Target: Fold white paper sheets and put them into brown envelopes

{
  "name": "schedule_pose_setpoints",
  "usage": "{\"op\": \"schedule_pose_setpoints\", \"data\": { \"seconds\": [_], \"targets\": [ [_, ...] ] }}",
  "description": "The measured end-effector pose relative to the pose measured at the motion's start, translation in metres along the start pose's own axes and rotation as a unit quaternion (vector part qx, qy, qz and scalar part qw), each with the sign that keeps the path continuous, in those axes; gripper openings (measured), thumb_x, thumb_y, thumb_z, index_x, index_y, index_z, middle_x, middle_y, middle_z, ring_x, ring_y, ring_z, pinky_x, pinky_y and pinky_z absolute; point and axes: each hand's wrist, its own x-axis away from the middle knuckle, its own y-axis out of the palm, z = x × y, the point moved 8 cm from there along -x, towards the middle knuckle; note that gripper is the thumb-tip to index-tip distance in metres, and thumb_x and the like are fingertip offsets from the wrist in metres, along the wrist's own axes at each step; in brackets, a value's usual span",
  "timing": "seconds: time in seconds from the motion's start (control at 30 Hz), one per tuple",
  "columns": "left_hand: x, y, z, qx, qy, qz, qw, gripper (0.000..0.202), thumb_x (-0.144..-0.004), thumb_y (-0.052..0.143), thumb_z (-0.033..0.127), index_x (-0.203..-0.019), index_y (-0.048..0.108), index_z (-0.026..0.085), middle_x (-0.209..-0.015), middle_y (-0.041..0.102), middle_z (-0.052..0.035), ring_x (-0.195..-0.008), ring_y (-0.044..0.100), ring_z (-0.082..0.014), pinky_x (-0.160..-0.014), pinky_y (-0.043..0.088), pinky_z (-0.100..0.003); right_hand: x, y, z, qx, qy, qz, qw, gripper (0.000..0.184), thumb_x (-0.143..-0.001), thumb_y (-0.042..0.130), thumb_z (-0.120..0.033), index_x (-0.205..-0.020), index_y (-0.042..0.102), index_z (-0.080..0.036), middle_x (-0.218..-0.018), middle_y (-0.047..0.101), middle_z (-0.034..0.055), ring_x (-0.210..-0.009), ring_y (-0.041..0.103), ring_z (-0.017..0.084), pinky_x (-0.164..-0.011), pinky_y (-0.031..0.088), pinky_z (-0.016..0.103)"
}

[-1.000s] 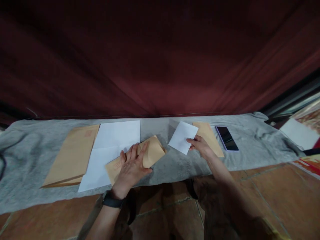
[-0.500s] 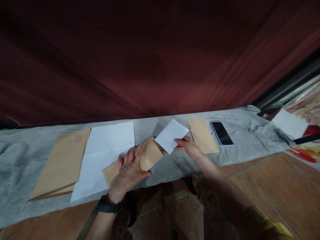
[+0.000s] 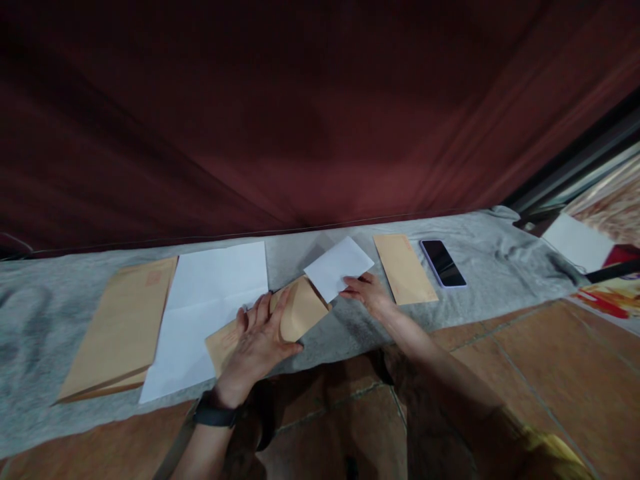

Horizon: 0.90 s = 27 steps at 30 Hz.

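My left hand grips a small brown envelope across its width, fingers over the far edge and thumb at the near edge. The envelope bulges upward, and its right end gapes. At that mouth lies the left corner of a folded white paper; whether it reaches inside I cannot tell. My right hand pinches this paper by its near right edge. Under my left fingers and the envelope's left end spreads a large white sheet with a crease across it.
A larger brown envelope lies left of the sheet. To the right are another small brown envelope and a phone. All rest on a grey cloth, with a dark red curtain behind and a tiled floor in front.
My right hand has brought the folded paper slightly left, closer against the envelope's open end. My left hand and the envelope have stayed almost still.
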Motion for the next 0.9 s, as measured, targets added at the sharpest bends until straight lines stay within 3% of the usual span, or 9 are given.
{"op": "schedule_pose_setpoints", "data": {
  "seconds": [0.33, 0.6, 0.9],
  "targets": [
    [0.0006, 0.0001, -0.0020, 0.006, -0.007, 0.008, 1.000, 0.110, -0.070, 0.075, 0.046, -0.158, 0.012, 0.032, -0.155, 0.032, -0.0154, -0.146, 0.030, -0.0369, -0.119, 0.014, -0.061, 0.0074, 0.0000, 0.0026, 0.035, -0.001, 0.011, 0.999, 0.028, -0.065, 0.083, -0.035, -0.083, 0.067, -0.021, -0.082, 0.072, 0.0027, -0.075, 0.068, 0.019, -0.069, 0.060, 0.033],
    [-0.0016, 0.0008, -0.0015, 0.016, -0.009, 0.001, 1.000, 0.110, -0.069, 0.074, 0.044, -0.158, 0.011, 0.033, -0.153, 0.034, -0.0145, -0.144, 0.031, -0.0372, -0.117, 0.014, -0.062, 0.0072, -0.0031, 0.0032, 0.064, 0.014, -0.003, 0.998, 0.027, -0.065, 0.082, -0.033, -0.083, 0.067, -0.020, -0.071, 0.070, 0.0007, -0.061, 0.065, 0.017, -0.060, 0.057, 0.030],
    [-0.0012, 0.0044, -0.0020, 0.031, 0.009, -0.017, 0.999, 0.109, -0.071, 0.073, 0.046, -0.159, 0.010, 0.032, -0.154, 0.033, -0.0137, -0.145, 0.030, -0.0360, -0.119, 0.014, -0.060, 0.0053, 0.0018, 0.0012, 0.053, 0.011, -0.001, 0.999, 0.023, -0.068, 0.078, -0.028, -0.087, 0.067, -0.022, -0.080, 0.072, 0.0009, -0.068, 0.068, 0.018, -0.065, 0.059, 0.033]
  ]
}}
